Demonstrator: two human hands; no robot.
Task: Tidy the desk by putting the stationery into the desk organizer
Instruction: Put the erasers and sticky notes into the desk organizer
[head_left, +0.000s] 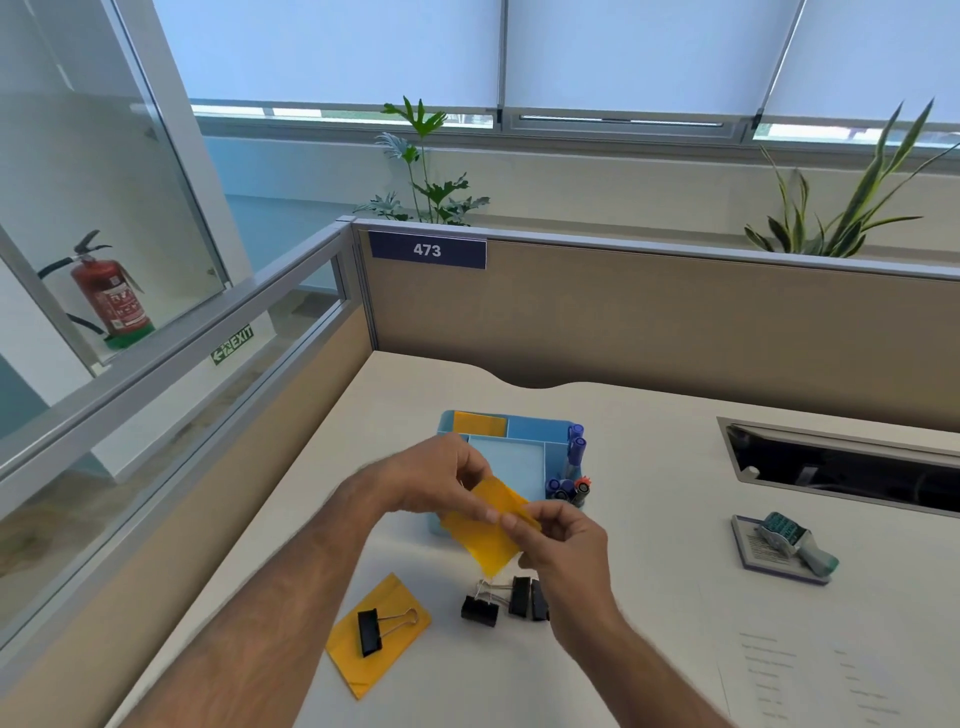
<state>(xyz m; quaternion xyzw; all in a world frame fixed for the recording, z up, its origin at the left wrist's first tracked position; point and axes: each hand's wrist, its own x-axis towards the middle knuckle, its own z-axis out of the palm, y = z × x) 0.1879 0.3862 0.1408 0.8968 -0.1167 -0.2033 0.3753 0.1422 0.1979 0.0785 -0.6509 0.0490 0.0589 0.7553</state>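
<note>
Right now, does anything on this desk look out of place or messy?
Yes. A yellow paper lies crooked near the front edge with a black clip on it, and more clips sit loose beside it, outside the blue organizer. Both hands hold another yellow sheet.

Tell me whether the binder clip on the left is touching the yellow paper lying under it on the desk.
Touching. The head view shows the black binder clip lying flat on the yellow paper, its body and wire handles inside the sheet's outline with no gap visible.

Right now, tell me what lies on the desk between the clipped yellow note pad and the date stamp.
Head view: loose black binder clips lie between the yellow pad and the date stamp, then bare desk.
</note>
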